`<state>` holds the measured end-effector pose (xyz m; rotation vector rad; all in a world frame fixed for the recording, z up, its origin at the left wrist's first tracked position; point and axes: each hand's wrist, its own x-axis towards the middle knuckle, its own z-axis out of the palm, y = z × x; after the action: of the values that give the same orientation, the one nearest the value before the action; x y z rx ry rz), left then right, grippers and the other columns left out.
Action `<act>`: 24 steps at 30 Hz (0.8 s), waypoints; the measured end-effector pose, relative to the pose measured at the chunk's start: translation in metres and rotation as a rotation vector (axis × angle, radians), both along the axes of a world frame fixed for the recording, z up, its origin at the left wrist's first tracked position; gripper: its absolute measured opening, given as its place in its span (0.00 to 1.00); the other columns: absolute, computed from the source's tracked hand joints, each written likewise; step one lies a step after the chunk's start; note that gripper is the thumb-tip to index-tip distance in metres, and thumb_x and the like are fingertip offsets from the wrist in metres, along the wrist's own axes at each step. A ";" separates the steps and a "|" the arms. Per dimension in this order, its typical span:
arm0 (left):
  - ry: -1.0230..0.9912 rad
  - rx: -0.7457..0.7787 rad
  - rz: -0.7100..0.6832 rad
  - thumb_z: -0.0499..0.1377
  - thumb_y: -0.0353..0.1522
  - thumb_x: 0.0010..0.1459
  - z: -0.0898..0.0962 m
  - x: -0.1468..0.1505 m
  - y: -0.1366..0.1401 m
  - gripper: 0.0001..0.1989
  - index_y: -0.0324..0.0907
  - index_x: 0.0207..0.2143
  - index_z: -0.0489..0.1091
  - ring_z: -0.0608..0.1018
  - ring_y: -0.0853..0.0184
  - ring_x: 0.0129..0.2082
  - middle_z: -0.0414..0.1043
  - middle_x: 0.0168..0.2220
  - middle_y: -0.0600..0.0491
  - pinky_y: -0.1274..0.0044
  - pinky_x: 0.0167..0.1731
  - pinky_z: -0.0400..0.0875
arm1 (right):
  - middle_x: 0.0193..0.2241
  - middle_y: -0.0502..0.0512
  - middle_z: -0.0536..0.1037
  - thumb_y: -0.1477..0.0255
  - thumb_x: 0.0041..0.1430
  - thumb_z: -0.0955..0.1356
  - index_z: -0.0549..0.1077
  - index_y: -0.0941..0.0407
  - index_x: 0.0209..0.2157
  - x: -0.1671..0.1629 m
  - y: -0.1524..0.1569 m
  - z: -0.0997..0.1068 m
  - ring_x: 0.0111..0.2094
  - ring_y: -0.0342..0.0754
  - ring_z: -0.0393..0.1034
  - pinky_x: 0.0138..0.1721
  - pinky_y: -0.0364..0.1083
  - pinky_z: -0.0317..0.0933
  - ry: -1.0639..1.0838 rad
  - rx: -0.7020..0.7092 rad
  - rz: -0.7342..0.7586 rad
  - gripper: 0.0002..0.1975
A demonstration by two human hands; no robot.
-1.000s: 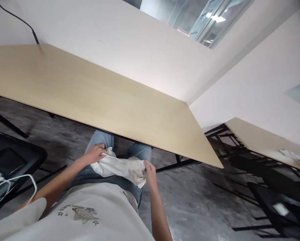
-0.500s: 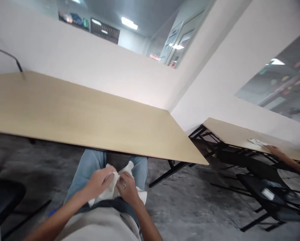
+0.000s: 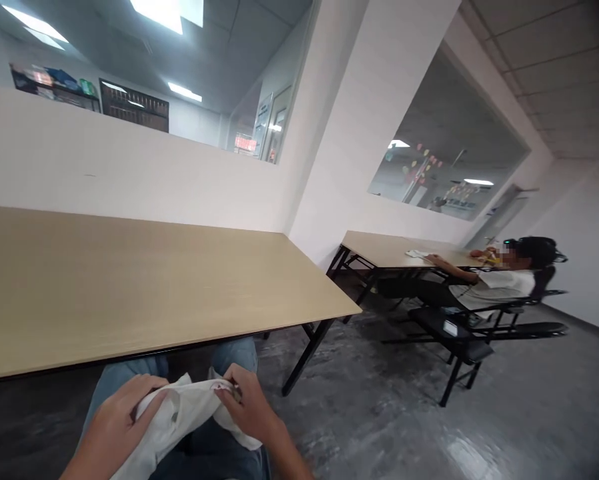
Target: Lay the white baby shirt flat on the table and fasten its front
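The left hand is closed over one end of a white cloth, fingers curled round a bunched fold of it, while the right hand pinches the cloth's other end between thumb and fingertips, so the fabric stretches loosely from one hand to the other. The cloth lies low in the frame, over the person's lap, resting on blue jeans, just under the near edge of a long light-wood table (its top bears nothing that can be seen here). Part of the cloth hangs down past the left wrist toward the bottom edge of the frame, and a small corner droops below the right hand; a faint mark shows on the fabric near the right fingertips, too small to make out. The table runs along a low white partition wall. To the right, well apart, a second table stands in the corner, and another person sits at it in a dark chair, an arm stretched over the tabletop toward something small and pale lying there. The floor is grey, mottled concrete.
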<state>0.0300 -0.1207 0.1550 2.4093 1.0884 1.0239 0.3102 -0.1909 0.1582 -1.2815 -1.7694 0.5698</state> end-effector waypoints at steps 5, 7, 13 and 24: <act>-0.008 -0.086 0.028 0.57 0.47 0.64 0.006 -0.011 0.004 0.14 0.51 0.42 0.76 0.80 0.64 0.40 0.78 0.43 0.55 0.79 0.36 0.74 | 0.25 0.44 0.63 0.74 0.64 0.67 0.68 0.55 0.39 -0.001 -0.001 0.023 0.27 0.41 0.58 0.29 0.41 0.51 0.022 -0.039 0.051 0.03; -0.024 -0.128 0.045 0.57 0.48 0.63 0.007 -0.016 0.004 0.15 0.51 0.41 0.76 0.79 0.62 0.39 0.78 0.41 0.54 0.78 0.35 0.73 | 0.23 0.43 0.60 0.72 0.63 0.68 0.71 0.55 0.40 -0.001 -0.001 0.031 0.25 0.40 0.55 0.28 0.41 0.48 -0.012 -0.048 0.030 0.04; 0.015 -0.255 0.056 0.54 0.51 0.63 0.012 -0.023 0.003 0.23 0.42 0.24 0.65 0.67 0.68 0.24 0.63 0.22 0.56 0.79 0.25 0.61 | 0.19 0.42 0.53 0.57 0.47 0.79 0.75 0.56 0.29 -0.002 -0.007 0.048 0.22 0.39 0.49 0.25 0.42 0.43 -0.069 -0.001 -0.055 0.18; -0.018 -0.509 -0.162 0.53 0.47 0.65 0.053 -0.036 0.012 0.24 0.41 0.23 0.52 0.59 0.69 0.27 0.52 0.24 0.56 0.79 0.27 0.55 | 0.35 0.52 0.71 0.84 0.54 0.63 0.73 0.55 0.34 0.017 -0.009 0.069 0.33 0.45 0.66 0.33 0.42 0.57 -0.318 -0.054 0.013 0.12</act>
<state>-0.0056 -0.1083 0.2082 2.0300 0.9837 0.6196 0.3267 -0.1994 0.2274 -1.4622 -2.0335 0.4417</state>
